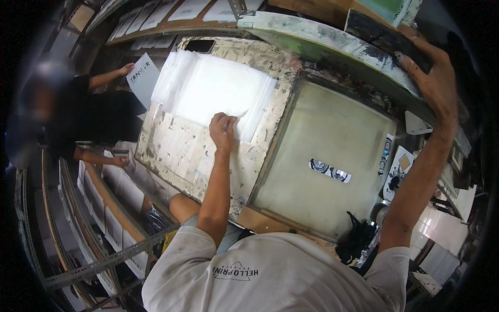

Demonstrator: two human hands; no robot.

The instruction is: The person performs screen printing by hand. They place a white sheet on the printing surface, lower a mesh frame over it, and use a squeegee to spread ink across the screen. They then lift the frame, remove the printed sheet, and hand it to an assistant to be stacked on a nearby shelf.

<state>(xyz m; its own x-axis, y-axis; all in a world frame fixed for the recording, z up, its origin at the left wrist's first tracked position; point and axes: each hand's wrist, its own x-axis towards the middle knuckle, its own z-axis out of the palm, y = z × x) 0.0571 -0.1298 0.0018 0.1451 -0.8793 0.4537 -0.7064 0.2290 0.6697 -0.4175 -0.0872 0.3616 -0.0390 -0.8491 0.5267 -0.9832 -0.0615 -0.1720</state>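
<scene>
My left hand (pixel 223 132) is closed in a pinch on the near edge of a white sheet, on a stack of thin white sheets (pixel 213 88). The stack lies spread on a paint-spotted board (pixel 176 151). My right hand (pixel 434 78) is raised at the far right, its fingers curled round the end of a black-stained flat board or frame bar (pixel 379 41). Between my arms lies a large framed screen (pixel 312 125) with a pale, cloudy surface. A black-and-white patterned strip (pixel 330 170) sits on it.
At left, a co-worker (pixel 57 109) holds a printed pale sheet (pixel 143 75). Metal racks (pixel 104 265) with white sheets stand below them, and more shelves (pixel 171 28) run along the back. A black rag (pixel 356 234) lies by the screen's near right corner.
</scene>
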